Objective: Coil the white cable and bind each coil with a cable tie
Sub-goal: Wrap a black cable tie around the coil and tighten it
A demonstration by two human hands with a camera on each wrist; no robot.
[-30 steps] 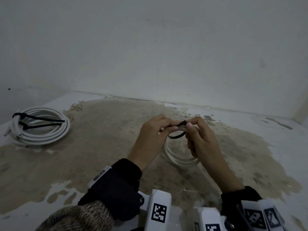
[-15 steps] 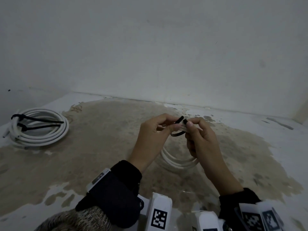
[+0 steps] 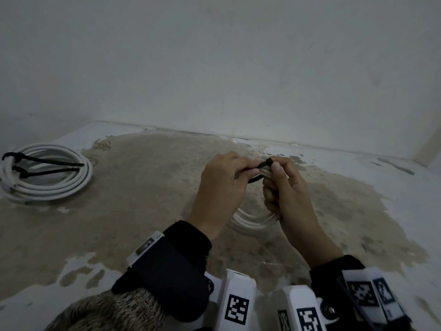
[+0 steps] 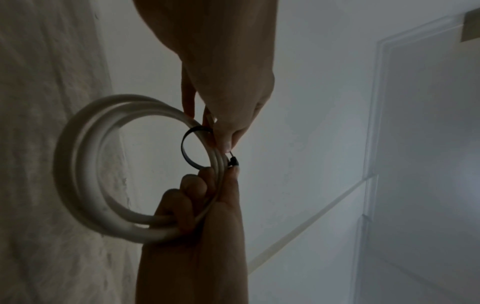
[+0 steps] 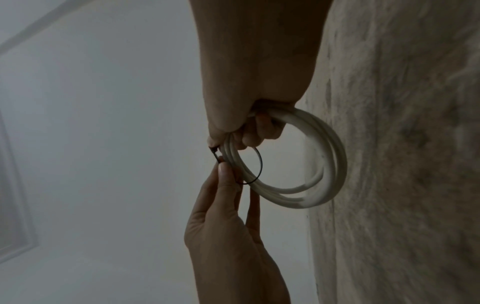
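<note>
The small white cable coil (image 3: pixel 253 223) hangs in the air between your two hands above the stained floor (image 3: pixel 133 201), with a black cable tie (image 4: pixel 187 148) looped loosely round its strands. Your right hand (image 3: pixel 286 189) has its fingers curled round the coil and its thumb by the tie's head, while your left hand (image 3: pixel 222 185) pinches the tie's tail between thumb and fingertips. Well off to your left on the floor lies a larger bound coil (image 3: pixel 47 174), with two black ties (image 3: pixel 45 166) on it.

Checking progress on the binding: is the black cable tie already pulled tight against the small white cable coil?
No: the black cable tie forms a wide loose loop standing off the small white cable coil held in both hands.
</note>
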